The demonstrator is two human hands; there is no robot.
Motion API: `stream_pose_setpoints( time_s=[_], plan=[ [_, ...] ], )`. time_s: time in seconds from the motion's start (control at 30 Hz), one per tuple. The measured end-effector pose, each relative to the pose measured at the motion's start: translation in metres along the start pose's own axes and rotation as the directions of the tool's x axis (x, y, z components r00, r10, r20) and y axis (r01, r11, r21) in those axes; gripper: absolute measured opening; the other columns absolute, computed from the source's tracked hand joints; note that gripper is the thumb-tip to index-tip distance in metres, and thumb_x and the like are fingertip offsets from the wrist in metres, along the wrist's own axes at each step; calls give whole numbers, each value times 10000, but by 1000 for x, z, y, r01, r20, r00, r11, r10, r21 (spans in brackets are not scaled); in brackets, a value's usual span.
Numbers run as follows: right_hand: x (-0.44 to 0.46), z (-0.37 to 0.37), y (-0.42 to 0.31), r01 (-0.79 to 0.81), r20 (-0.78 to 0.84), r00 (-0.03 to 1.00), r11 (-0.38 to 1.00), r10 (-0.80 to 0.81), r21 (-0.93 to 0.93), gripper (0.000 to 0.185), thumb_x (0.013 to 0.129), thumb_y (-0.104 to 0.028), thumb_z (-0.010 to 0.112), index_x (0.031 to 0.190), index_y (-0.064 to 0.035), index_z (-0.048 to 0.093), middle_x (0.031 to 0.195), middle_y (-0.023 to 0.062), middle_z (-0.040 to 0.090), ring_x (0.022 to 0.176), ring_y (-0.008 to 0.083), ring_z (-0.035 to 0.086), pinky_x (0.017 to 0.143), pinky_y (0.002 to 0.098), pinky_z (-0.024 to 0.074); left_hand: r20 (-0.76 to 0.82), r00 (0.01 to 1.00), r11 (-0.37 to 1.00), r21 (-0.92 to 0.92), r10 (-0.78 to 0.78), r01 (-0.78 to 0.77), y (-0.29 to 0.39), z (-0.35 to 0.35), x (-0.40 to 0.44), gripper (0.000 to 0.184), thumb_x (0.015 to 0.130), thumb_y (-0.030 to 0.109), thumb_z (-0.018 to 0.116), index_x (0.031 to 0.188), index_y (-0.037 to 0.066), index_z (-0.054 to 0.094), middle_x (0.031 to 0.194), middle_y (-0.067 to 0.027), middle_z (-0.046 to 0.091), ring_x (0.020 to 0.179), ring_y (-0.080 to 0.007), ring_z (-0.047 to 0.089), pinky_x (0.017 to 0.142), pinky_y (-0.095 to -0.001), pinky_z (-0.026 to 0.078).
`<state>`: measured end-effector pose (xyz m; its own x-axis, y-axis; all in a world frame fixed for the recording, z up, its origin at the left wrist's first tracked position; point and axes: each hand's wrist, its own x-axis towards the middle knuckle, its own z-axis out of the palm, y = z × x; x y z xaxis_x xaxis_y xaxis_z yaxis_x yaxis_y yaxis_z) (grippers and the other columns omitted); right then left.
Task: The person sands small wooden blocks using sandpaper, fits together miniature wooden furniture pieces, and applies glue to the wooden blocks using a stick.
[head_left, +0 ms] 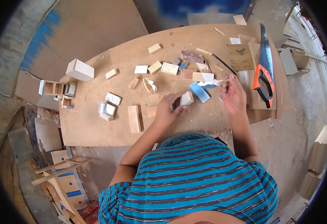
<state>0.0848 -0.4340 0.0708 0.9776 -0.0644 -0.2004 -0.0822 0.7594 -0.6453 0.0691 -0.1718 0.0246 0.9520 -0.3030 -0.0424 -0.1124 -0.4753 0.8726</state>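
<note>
My left hand (pixel 168 110) is closed around a small pale wooden block (pixel 187 98), just above the table near its front edge. In my right hand (pixel 233 96), the fingertips pinch a thin stick (pixel 223 80) whose far end is coated in white paste (pixel 207 83). That coated end points left, above a blue-faced block (pixel 199 92) lying between my hands. Left of there, a torn, crumpled wrapper or cup (pixel 149 86) with yellowish contents sits on the table. What the paste is, I cannot tell.
Several small wood blocks (pixel 155 67) lie scattered over the wooden table (pixel 92 136). An orange-handled handsaw (pixel 264 76) rests on boards along the right side. Sandpaper (pixel 240 57) lies beside it. A larger white-sided block (pixel 80 70) stands at the left edge.
</note>
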Motion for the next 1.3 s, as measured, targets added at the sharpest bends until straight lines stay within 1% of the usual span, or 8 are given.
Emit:
stream_pose_setpoints(
  time_s=[0.07, 0.13, 0.17, 0.3, 0.4, 0.5, 0.67, 1.3],
  plan=[
    [-9, 6, -6, 15, -11, 1000, 1000, -15, 27, 174, 966, -211, 580, 1008, -45, 604, 806, 24, 582, 699, 103, 538, 610, 222, 428, 54, 983, 803, -570, -176, 175, 2, -9, -4, 504, 888, 266, 678, 1306, 33, 521, 1073, -54, 655, 935, -167, 651, 768, -312, 541],
    [-17, 16, -7, 35, -41, 999, 999, -34, 23, 178, 968, -212, 576, 1007, -41, 605, 809, 27, 581, 700, 101, 541, 594, 217, 426, 82, 964, 324, -932, -251, 164, 18, -25, -9, 473, 957, 298, 597, 1328, 20, 504, 1086, -62, 648, 893, -144, 667, 712, -266, 569],
    [-19, 17, -7, -4, 28, 1000, 1000, 3, 24, 181, 970, -212, 574, 1007, -37, 605, 809, 30, 583, 703, 100, 546, 590, 215, 428, 159, 971, 46, -984, -180, 170, 17, -33, -11, 474, 996, 266, 514, 1380, 0, 432, 1099, -101, 637, 967, -193, 667, 796, -300, 606],
    [-30, 32, -4, -126, 243, 963, 992, 120, 10, 200, 974, -212, 566, 1013, -20, 604, 809, 45, 595, 709, 101, 565, 590, 217, 440, 144, 979, -291, -952, -147, 96, 32, -46, -20, 497, 1008, 246, 480, 1402, -37, 376, 1167, -179, 582, 1048, -295, 637, 881, -377, 602],
    [-37, 47, 5, -142, 309, 940, 989, 147, -41, 218, 975, -214, 563, 1029, -8, 609, 829, 64, 618, 703, 109, 571, 596, 229, 450, 146, 972, -391, -918, -185, 63, 39, -52, -27, 503, 1005, 241, 488, 1402, -45, 371, 1166, -199, 570, 1076, -320, 620, 861, -364, 610],
    [-41, 57, 13, -128, 362, 919, 986, 157, -103, 229, 974, -214, 562, 1048, -5, 618, 870, 86, 643, 695, 118, 572, 592, 247, 456, 126, 985, -371, -926, -120, 73, 38, -55, -36, 511, 1001, 238, 501, 1402, -49, 369, 1161, -198, 567, 1078, -307, 615, 853, -351, 613],
    [-44, 70, 23, -60, 474, 871, 986, 128, -157, 218, 960, -177, 558, 1057, 4, 632, 944, 119, 656, 739, 143, 586, 593, 273, 464, 83, 981, -367, -930, -176, 13, 44, -55, -46, 498, 994, 256, 522, 1377, -41, 408, 1148, -189, 578, 1034, -275, 632, 829, -315, 618],
    [-43, 69, 44, 98, 526, 850, 971, 33, -219, 185, 953, -135, 547, 1062, -5, 619, 1047, 92, 557, 786, 161, 567, 625, 282, 456, 163, 980, -486, -870, -118, 87, 40, -49, -48, 446, 988, 263, 538, 1278, -71, 484, 1095, -204, 589, 1030, -299, 638, 822, -298, 620]
  ],
)
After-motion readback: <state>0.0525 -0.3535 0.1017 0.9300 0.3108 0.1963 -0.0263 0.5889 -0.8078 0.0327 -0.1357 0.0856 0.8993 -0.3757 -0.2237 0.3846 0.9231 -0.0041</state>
